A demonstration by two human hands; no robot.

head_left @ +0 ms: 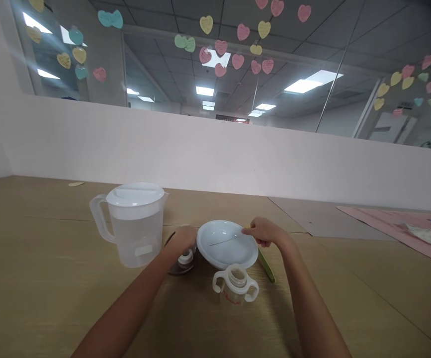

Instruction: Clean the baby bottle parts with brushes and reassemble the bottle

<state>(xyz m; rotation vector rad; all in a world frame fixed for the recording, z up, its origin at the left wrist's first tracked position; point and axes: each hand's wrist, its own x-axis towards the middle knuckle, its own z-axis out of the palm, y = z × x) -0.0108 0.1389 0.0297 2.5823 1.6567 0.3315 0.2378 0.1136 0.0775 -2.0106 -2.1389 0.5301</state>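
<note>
A white bowl (218, 256) sits on the brown table. My right hand (264, 231) is closed at its right rim, pinching the end of a thin stick (224, 241) that reaches across the inside of the bowl. Left of the bowl, my left hand (186, 236) is over a dark round dish (180, 270) with a small white part (186, 257) in it; its fingers are mostly hidden. A clear bottle with two white handles (236, 284) stands open in front of the bowl. The green object (266, 266) lies below my right hand.
A lidded pitcher (136, 228) of clear liquid stands at the left. On the right lie a grey sheet (330, 219) and a pink cloth (383, 226) with items on it. Behind the table (51, 248) rises a white wall (200, 154) below glass with heart-shaped notes.
</note>
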